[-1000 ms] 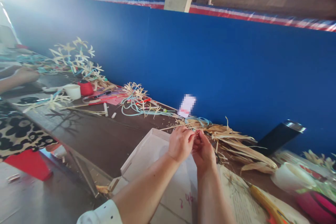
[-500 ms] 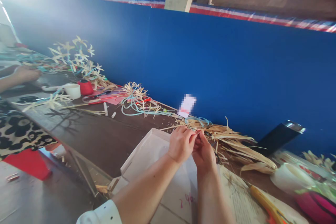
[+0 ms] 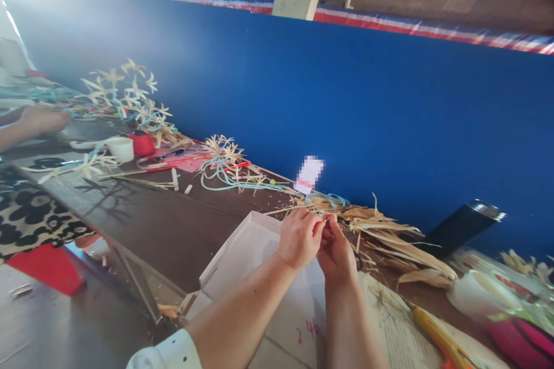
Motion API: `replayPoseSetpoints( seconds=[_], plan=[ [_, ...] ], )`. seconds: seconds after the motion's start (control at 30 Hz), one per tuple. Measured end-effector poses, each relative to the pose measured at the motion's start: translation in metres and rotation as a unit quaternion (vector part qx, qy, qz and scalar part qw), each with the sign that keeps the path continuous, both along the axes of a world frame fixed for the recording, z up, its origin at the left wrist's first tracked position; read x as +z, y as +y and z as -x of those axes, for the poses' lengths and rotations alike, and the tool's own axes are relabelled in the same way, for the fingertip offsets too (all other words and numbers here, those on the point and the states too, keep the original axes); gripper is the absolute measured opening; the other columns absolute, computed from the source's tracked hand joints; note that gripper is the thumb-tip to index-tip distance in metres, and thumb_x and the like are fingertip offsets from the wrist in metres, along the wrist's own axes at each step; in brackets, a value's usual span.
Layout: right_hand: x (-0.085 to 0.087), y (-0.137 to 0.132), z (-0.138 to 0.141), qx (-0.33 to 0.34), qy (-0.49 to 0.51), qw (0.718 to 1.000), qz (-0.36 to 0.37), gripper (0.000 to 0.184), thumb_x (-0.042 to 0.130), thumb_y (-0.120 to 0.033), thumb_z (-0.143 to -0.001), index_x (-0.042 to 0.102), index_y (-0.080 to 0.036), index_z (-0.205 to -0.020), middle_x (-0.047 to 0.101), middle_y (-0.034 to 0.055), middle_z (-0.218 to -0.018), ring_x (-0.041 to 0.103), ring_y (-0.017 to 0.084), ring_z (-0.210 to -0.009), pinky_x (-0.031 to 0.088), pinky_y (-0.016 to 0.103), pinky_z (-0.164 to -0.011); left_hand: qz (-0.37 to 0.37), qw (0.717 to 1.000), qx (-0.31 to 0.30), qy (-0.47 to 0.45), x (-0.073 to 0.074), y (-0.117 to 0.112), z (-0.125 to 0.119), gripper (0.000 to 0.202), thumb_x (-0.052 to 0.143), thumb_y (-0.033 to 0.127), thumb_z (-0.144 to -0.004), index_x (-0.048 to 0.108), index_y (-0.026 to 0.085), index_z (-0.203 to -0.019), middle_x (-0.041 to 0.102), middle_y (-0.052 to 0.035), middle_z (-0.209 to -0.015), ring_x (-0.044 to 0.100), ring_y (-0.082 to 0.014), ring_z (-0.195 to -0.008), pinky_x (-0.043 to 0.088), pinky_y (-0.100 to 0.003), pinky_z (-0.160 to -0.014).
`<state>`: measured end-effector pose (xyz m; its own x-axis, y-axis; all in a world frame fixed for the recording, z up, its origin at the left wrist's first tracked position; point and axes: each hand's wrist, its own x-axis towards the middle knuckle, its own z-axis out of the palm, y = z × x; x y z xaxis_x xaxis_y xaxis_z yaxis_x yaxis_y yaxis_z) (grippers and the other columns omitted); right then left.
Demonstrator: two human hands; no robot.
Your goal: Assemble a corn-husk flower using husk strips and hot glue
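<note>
Close together above a white cardboard box lid (image 3: 259, 242), my two hands meet at their fingertips. My left hand (image 3: 300, 236) has its thumb and fingers pinched on something too small to make out. Cupped just beside it, my right hand (image 3: 335, 248) also has its fingers closed, and what they hold is hidden. Dry, straw-coloured husk strips (image 3: 389, 233) lie just beyond and to the right of my hands. Handwritten red figures mark the lid below my forearms.
Husk flowers with pale blue stems (image 3: 223, 153) lie along the blue partition (image 3: 367, 104). A black flask (image 3: 465, 228) and a yellow-handled tool (image 3: 437, 331) are on the right. At the far left is another person's hand (image 3: 43, 120), near a white cup (image 3: 120, 150).
My hands keep nearly the same pose, fingertips together. The other person's hand at the far left has shifted slightly right.
</note>
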<state>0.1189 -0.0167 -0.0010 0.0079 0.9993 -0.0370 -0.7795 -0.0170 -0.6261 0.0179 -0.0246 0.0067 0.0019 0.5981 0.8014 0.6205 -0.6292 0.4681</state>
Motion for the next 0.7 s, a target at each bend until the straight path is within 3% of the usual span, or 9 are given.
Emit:
replayPoseSetpoints(
  seconds=[0.7],
  plan=[
    [-0.0033, 0.0024, 0.0012, 0.003, 0.002, 1.000, 0.009, 0.023, 0.072, -0.032, -0.070, 0.061, -0.016, -0.082, 0.057, -0.0058, -0.060, 0.051, 0.003, -0.048, 0.043, 0.011, -0.044, 0.013, 1.000, 0.003, -0.001, -0.0008, 0.0010, 0.0003, 0.010, 0.052, 0.019, -0.081, 0.059, 0.019, -0.074, 0.057, -0.0042, -0.075, 0.053, -0.0165, -0.079, 0.044, -0.030, -0.073]
  ],
)
